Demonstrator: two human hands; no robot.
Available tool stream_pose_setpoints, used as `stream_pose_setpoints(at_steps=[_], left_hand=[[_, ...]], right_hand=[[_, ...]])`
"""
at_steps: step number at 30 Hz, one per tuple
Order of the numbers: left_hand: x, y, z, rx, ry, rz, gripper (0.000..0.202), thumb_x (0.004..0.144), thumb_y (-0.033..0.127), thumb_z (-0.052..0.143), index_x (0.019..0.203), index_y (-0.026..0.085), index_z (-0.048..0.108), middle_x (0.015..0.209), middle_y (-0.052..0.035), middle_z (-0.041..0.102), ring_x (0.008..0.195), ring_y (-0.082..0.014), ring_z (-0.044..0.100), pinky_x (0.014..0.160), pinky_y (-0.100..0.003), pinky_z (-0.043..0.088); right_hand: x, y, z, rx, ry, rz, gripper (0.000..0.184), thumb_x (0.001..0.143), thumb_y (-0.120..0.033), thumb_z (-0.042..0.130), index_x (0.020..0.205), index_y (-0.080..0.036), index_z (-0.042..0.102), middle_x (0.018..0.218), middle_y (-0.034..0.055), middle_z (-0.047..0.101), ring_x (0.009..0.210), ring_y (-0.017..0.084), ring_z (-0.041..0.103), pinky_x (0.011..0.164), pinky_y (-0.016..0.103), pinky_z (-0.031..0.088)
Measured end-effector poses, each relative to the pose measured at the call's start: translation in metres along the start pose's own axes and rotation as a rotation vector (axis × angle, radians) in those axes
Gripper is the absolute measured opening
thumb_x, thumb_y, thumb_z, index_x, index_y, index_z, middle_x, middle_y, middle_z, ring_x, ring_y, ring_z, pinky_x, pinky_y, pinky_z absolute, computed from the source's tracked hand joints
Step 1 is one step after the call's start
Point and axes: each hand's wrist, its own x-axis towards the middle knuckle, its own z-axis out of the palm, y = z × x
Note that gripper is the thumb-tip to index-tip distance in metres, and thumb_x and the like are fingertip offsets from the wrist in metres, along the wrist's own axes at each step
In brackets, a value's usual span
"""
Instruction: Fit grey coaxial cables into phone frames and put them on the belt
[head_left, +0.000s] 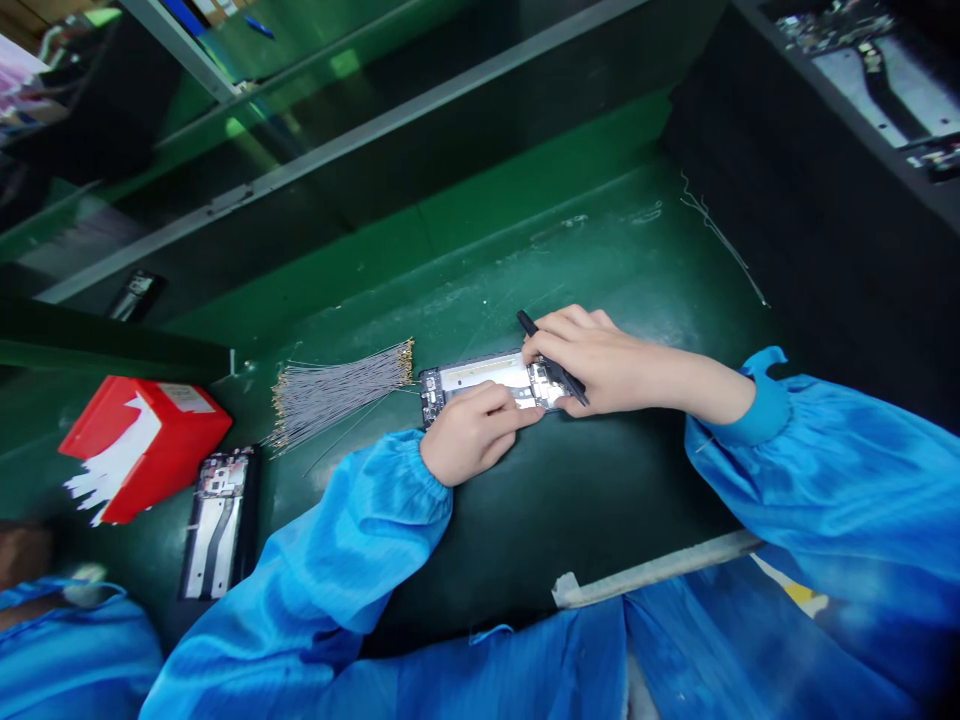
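An opened phone frame (480,378) lies on the green work surface (600,270). My left hand (469,432) rests curled on its near edge, index finger pressing on the frame. My right hand (596,360) is closed on black tweezers (551,358), whose tips point down onto the right part of the frame. Both arms wear blue sleeves.
A bundle of thin grey wires with gold ends (337,392) fans out left of the frame. A red box (139,445) and another phone frame (221,520) lie at the left. A dark stack (787,200) stands at the right. Another person's blue sleeve (67,640) shows at bottom left.
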Motion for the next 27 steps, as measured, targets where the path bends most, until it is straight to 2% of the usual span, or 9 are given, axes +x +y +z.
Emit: stream_pose_setpoints(at_steps=[9,17,27], left_hand=[[0.001,0.001,0.001,0.014,0.011,0.013,0.028,0.087,0.015,0.037,0.098,0.015,0.062,0.072,-0.0039,0.054,0.068,-0.0128,0.048,0.066,-0.025,0.045],[0.002,0.002,-0.001,-0.153,0.044,-0.095,0.020,0.083,0.016,0.041,0.088,0.014,0.061,0.073,-0.0043,0.058,0.067,-0.0118,0.053,0.063,-0.023,0.046],[0.003,0.002,-0.002,-0.171,0.041,-0.056,0.020,0.083,0.014,0.042,0.085,0.015,0.062,0.074,-0.0046,0.060,0.070,-0.0121,0.055,0.066,-0.024,0.047]], right_hand=[[-0.001,0.002,0.003,0.017,0.015,0.006,0.038,0.065,-0.026,0.056,0.100,-0.022,0.043,0.107,0.0095,0.046,0.100,0.028,0.037,0.077,0.038,0.030],[0.004,0.000,0.010,-0.013,0.068,-0.002,0.036,0.068,-0.034,0.057,0.100,-0.022,0.044,0.103,0.0096,0.046,0.096,0.028,0.036,0.075,0.038,0.028],[0.020,-0.010,0.004,-0.145,-0.036,0.063,0.042,0.063,-0.038,0.061,0.099,-0.022,0.046,0.100,0.0105,0.045,0.089,0.028,0.037,0.065,0.033,0.026]])
